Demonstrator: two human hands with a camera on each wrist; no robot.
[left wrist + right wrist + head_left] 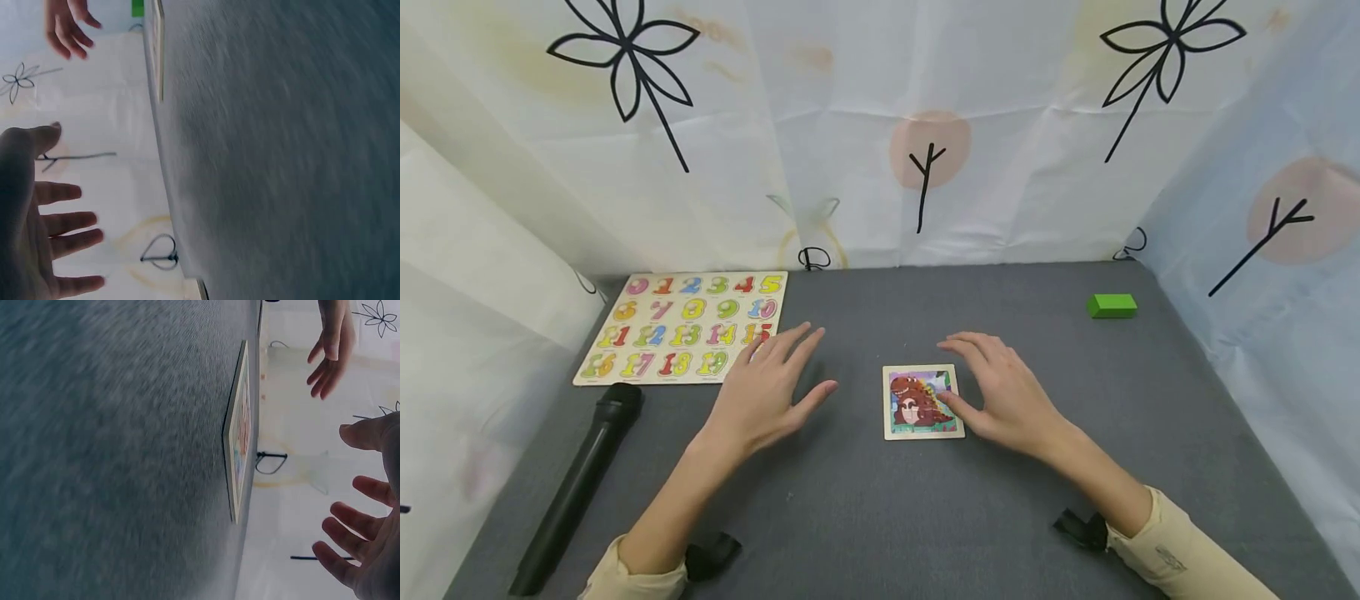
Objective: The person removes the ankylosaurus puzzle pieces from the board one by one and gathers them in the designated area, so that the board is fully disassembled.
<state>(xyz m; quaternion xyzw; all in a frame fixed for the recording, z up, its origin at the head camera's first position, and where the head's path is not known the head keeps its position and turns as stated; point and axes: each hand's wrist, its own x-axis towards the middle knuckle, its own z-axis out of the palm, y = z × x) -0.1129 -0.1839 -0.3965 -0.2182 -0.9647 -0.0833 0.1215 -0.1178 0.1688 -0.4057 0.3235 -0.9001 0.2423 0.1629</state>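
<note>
A small square picture puzzle (922,402) with a brown dinosaur and a pale wooden frame lies flat on the grey table. My right hand (1003,396) hovers at its right side, thumb over the edge in the head view; the right wrist view shows the hand apart from the puzzle (237,434). To the left, my left hand (767,387) is held above the table with fingers spread and nothing in it. Its fingertips overlap the corner of a number board (681,329) in the head view; contact cannot be made out.
A black microphone (580,483) lies along the left side of the table. At the back right sits a green block (1112,306). White cloth with printed flowers and trees (865,167) hangs behind and at both sides. Black straps (1081,529) hang at the wrists.
</note>
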